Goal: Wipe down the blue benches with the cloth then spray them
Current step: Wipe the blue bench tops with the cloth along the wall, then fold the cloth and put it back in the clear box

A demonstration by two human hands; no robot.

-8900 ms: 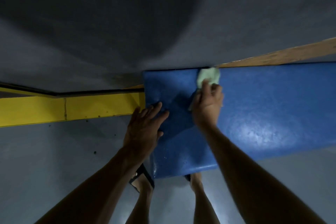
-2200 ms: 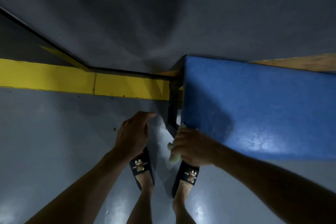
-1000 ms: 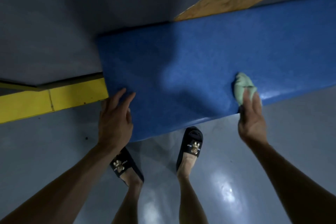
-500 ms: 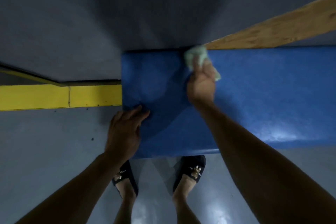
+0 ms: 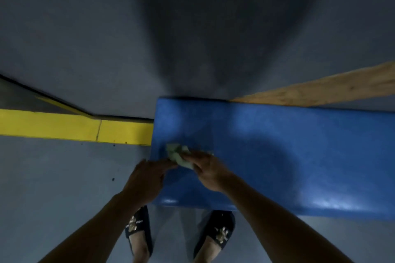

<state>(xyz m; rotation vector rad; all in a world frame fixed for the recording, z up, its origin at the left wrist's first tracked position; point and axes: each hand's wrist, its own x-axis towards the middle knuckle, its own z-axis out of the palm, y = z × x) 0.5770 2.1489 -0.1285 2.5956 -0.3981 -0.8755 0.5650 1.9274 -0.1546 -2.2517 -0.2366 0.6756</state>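
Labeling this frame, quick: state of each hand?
Left hand: open, resting on the blue bench at its left end.
Right hand: holding the green cloth against the bench top.

Likely a gym or sports hall: padded blue bench (image 5: pixel 277 156) under the grip, grey painted floor (image 5: pixel 53 177) and yellow strip (image 5: pixel 64 125) to its left, grey wall (image 5: pixel 85 38) beyond.
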